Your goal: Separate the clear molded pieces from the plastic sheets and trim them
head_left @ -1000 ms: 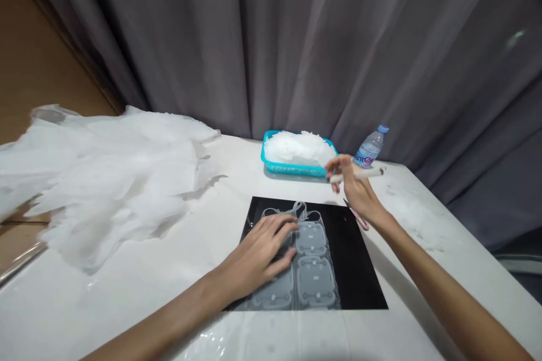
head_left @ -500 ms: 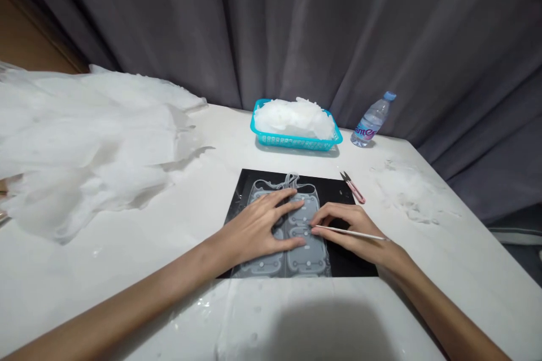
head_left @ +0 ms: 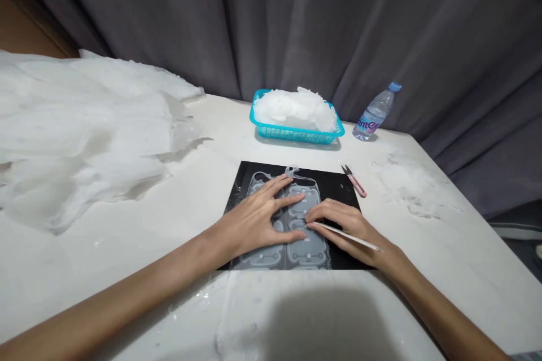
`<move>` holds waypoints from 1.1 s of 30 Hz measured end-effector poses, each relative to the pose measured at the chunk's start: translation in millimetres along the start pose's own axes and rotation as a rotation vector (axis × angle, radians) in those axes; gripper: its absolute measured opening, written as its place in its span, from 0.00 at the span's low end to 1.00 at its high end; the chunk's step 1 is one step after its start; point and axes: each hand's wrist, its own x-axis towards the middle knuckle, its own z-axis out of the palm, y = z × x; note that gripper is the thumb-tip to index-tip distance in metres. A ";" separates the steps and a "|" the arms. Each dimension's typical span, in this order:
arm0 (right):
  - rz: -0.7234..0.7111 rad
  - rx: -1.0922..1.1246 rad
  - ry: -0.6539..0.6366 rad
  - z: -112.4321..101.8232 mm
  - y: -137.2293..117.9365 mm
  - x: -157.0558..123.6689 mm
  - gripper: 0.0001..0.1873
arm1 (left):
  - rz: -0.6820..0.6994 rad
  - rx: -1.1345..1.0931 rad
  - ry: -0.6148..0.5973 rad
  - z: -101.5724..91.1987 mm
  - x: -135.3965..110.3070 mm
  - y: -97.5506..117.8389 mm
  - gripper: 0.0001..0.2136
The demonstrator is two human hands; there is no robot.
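A translucent grey moulded sheet (head_left: pixel 307 249) with rounded panels and small studs lies over a black mat (head_left: pixel 342 256). My left hand (head_left: pixel 263 211) rests on its left and middle part with the fingers spread, covering some of the panels. My right hand (head_left: pixel 342 225) pinches a thin white stick (head_left: pixel 351 236) that slants back over the hand. Its fingertips touch or hover just over the right column of panels; the stick's working end is hidden by them. Loose translucent strips (head_left: pixel 292 171) curl at the sheet's top edge.
Pink-handled thread snips (head_left: pixel 354 181) lie by the mat's right corner. Behind are a blue basket (head_left: pixel 296 135) of white pieces and a water bottle (head_left: pixel 376 113). A large white sheet pile (head_left: pixel 97 130) covers the left; clear scraps (head_left: pixel 412 186) lie right.
The view has shifted slightly, so things on the table appear a little higher. My right hand has moved slightly left along the panel with the stick; my left hand stays on the sheet.
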 end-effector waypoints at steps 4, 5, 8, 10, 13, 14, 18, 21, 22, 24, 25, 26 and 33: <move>0.017 -0.080 -0.048 -12.2 -3.8 -7.8 0.09 | -0.029 0.039 -0.033 -1.6 1.7 1.6 0.37; 0.044 -0.070 -0.043 -15.3 -4.6 -10.4 0.09 | -0.040 0.050 -0.048 -2.1 2.1 2.0 0.38; 0.123 0.017 0.001 -18.5 -5.6 -15.7 0.08 | -0.047 0.047 -0.061 -2.8 2.7 1.5 0.38; 0.137 0.051 0.011 -15.7 -4.6 -15.6 0.07 | -0.038 0.032 -0.052 -2.9 2.4 0.2 0.38; 0.084 0.033 -0.006 -9.9 -1.9 -11.9 0.07 | -0.046 0.032 -0.068 -3.7 1.8 -0.6 0.38; 0.055 0.018 -0.010 -8.5 -0.9 -10.5 0.07 | -0.057 0.038 -0.083 -4.2 1.8 0.0 0.38; -0.065 -0.088 -0.018 -3.8 2.6 -5.5 0.07 | -0.099 0.077 -0.101 -4.9 2.3 5.4 0.35; -0.161 -0.210 0.010 0.9 5.7 -2.4 0.08 | -0.101 0.109 -0.072 -3.6 3.0 8.8 0.30; -0.173 -0.251 0.023 2.5 6.5 -1.6 0.08 | -0.102 0.111 -0.069 -3.1 3.3 9.3 0.29; -0.151 -0.318 0.030 5.2 7.2 -0.6 0.10 | -0.112 0.102 -0.073 -2.4 3.8 9.3 0.30; -0.135 -0.339 0.019 6.1 7.1 -0.2 0.12 | -0.120 0.094 -0.080 -2.2 4.0 9.1 0.30; -0.128 -0.350 0.007 6.5 6.8 0.4 0.13 | -0.126 0.087 -0.089 -2.3 4.2 8.7 0.31; 0.021 -0.295 0.315 -9.3 22.5 24.5 0.11 | -0.146 0.045 -0.133 -3.2 5.6 5.1 0.39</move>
